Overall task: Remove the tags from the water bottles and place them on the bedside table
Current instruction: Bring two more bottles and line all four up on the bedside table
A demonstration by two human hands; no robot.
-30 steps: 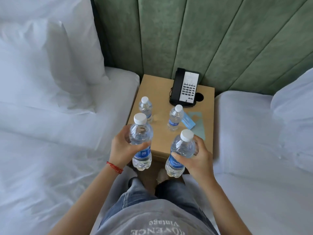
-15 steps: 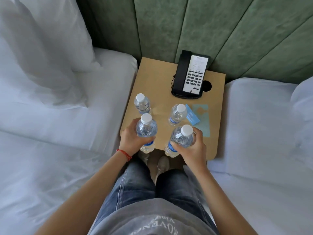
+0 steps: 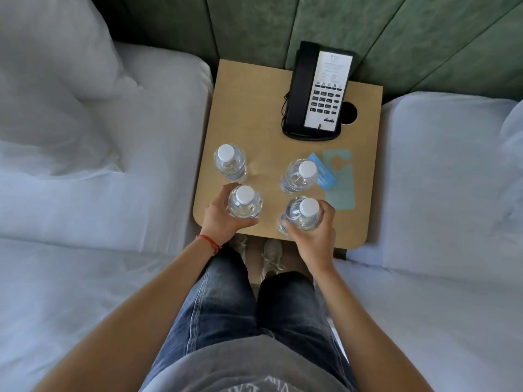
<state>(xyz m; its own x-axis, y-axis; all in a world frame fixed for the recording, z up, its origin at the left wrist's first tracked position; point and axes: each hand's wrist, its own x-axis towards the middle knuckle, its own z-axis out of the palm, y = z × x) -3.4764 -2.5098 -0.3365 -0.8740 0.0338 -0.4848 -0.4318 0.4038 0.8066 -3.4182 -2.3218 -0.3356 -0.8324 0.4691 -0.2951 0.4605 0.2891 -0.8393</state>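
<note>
Two water bottles (image 3: 245, 201) (image 3: 302, 215), gripped one each by left hand (image 3: 223, 219) and right hand (image 3: 312, 236), reach the bedside table (image 3: 249, 108) well in front of the telephone (image 3: 318, 91); setting both down upright, clear of the edge, seems wise.

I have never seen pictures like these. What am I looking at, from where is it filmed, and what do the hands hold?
There is no machine here: a person wears a camera on the head, looking down at their own arms. The left hand grips one clear plastic water bottle with a white cap; the right hand grips another. Both are at the near edge of the light wooden bedside table. Two more capped bottles stand farther back. A black desk telephone, a blue card and a pale green card also lie there. White beds flank the table.
</note>
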